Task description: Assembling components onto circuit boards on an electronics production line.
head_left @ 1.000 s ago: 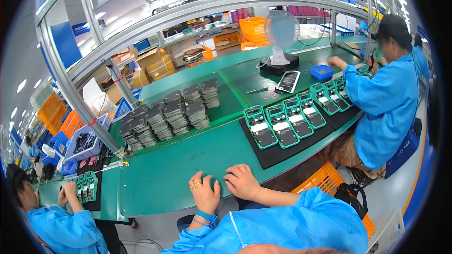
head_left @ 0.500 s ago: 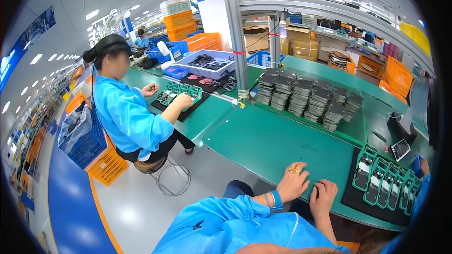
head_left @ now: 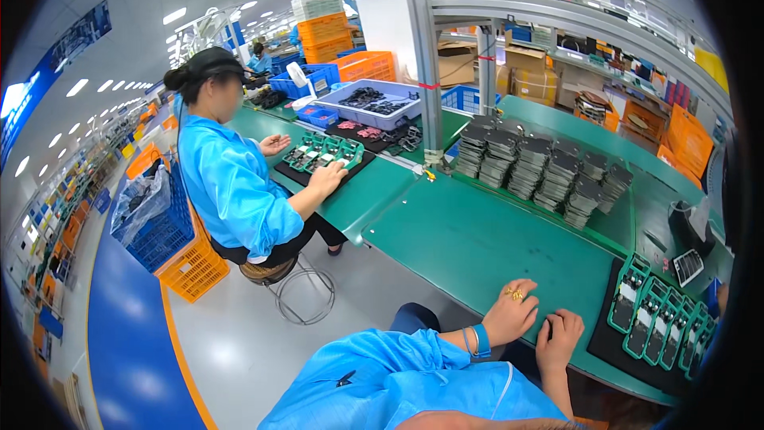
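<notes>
My left hand, with a gold ring and a blue wristband, rests at the front edge of the green table. Its fingers are loosely bent and apart, with nothing seen in them. Beside it, my right hand lies on the same edge, thumb apart from its curved fingers, holding nothing visible. The hands do not touch. To their right, a row of green frames with dark and silver inserts lies on a black mat. Tall stacks of thin dark grey plates stand farther back.
At the left, a co-worker in blue sits by similar green frames. A grey bin of dark parts stands beyond. A metal post rises at the table joint. Blue and orange crates stand on the floor.
The whole view has shifted, so the scene sits farther right. My hands keep nearly the same pose at the table edge. The co-worker's far hand has turned palm up, and the other lowered onto the frames.
</notes>
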Motion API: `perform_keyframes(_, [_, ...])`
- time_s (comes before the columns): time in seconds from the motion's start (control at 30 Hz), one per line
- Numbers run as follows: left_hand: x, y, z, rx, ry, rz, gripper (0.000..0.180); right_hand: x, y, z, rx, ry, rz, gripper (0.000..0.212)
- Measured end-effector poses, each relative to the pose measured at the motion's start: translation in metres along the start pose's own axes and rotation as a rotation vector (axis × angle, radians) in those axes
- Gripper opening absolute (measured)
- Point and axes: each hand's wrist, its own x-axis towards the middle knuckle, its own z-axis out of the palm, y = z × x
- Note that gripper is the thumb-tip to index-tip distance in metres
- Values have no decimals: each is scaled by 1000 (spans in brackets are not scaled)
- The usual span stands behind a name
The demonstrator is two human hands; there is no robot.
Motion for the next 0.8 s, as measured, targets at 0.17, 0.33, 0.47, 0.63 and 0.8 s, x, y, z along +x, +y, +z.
perform_keyframes(0.17, [-3, 4, 5, -27, 12, 26, 17, -7, 2, -3, 1, -5, 23, 12])
perform_keyframes(0.33, [-4, 2, 5, 6, -18, 2, 19, -8, 1, -1, -8, 10, 11, 12])
perform_keyframes(0.47, [-2, 1, 8, 30, -41, -2, 20, -6, 2, -3, -20, 4, 9, 12])
perform_keyframes(0.63, [-4, 1, 10, 46, -57, -14, 21, -9, 4, 0, -20, 16, -3, 11])
perform_keyframes(0.8, [-6, 2, 10, 52, -50, -14, 21, -10, 4, 0, -23, 8, 9, 11])
